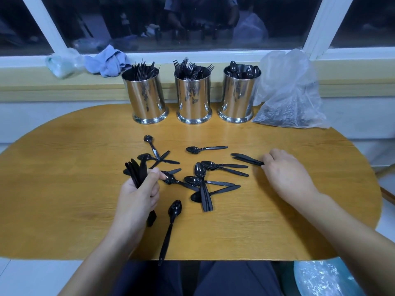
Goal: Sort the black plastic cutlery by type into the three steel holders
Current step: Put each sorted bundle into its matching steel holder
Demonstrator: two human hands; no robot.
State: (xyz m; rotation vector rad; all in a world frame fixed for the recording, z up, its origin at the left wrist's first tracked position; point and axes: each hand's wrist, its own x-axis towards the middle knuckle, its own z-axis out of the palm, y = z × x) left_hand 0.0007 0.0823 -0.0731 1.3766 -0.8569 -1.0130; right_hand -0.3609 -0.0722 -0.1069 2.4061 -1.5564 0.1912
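Three steel holders stand at the table's far edge: the left holder point(146, 97) has knives, the middle holder point(193, 97) forks, the right holder point(238, 95) spoons. Loose black spoons point(201, 180) and a few knives lie scattered mid-table. My left hand point(140, 195) grips a bundle of black knives point(136, 173), blades pointing up and away. My right hand point(286, 174) pinches the handle ends of two knives point(245, 158) lying on the table to the right of the pile. One long spoon point(171, 227) lies near the front edge, its handle overhanging.
A clear plastic bag point(288, 92) holding more black cutlery sits at the far right of the wooden table point(277, 231). A blue cloth point(109, 60) and another plastic bag point(62, 63) lie on the window sill behind the holders.
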